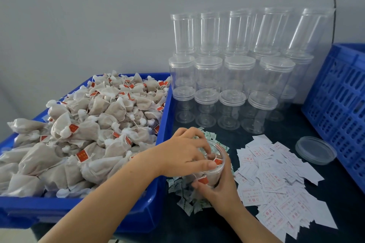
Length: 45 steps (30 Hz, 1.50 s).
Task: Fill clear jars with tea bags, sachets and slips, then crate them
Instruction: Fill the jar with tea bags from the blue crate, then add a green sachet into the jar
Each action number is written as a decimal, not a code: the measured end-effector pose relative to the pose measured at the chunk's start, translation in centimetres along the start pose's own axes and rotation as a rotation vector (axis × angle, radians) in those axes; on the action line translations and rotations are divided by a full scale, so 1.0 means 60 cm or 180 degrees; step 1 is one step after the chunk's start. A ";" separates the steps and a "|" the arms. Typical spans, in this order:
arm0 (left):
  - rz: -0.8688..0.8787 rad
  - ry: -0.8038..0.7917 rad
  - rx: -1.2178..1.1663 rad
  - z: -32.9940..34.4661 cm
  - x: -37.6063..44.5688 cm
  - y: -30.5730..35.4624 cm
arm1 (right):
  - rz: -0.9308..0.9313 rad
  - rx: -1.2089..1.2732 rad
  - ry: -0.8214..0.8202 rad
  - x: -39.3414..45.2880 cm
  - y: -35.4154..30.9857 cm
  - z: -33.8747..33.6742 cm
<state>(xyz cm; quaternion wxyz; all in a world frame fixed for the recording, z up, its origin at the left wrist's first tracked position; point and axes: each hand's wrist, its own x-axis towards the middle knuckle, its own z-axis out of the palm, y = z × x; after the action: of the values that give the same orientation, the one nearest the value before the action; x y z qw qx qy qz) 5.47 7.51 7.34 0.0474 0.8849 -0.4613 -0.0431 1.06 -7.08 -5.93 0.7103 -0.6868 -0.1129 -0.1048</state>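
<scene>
2 hands (187,152), 1 open jar (214,163), 1 loose lid (315,150), 2 blue crates (162,124).

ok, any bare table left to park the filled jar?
Bare dark cloth between the empty jars, slips and loose lid, and by the crate. Crowded near the hands: sachets under the jar.

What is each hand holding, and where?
Right hand grips the open jar around its side; left hand reaches its fingers into the jar's mouth.

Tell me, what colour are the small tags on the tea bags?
Red, seen in the head view on the tea bags.
</scene>
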 end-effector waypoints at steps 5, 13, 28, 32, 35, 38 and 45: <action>0.0016 -0.0016 -0.0365 0.006 -0.002 -0.008 | 0.0053 -0.0141 -0.0063 0.000 -0.011 -0.004; -0.1095 0.1530 -0.0871 -0.023 0.032 -0.046 | -0.0098 -0.0513 0.0054 -0.002 -0.037 -0.038; -0.1591 -0.0693 0.0424 0.073 0.166 0.002 | 0.0043 -0.0199 0.0627 -0.072 -0.033 -0.147; -0.1699 -0.0427 0.0530 0.084 0.171 -0.009 | 0.0059 -0.0250 0.0604 -0.074 -0.039 -0.153; -0.1772 -0.0179 0.0330 0.075 0.165 -0.023 | 0.0067 -0.0214 0.0561 -0.076 -0.040 -0.160; -0.1836 0.0013 0.0012 0.061 0.160 -0.032 | 0.0014 -0.0215 0.0569 -0.077 -0.041 -0.161; -0.1772 0.0426 -0.0821 0.012 0.151 -0.019 | -0.0042 -0.0414 0.0581 -0.078 -0.047 -0.158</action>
<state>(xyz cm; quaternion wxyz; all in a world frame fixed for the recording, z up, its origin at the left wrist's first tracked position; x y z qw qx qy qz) 11.51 0.71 6.21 0.1760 0.9648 -0.1878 -0.0543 -4.12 -16.70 -4.97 0.6709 -0.7183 -0.0452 -0.1787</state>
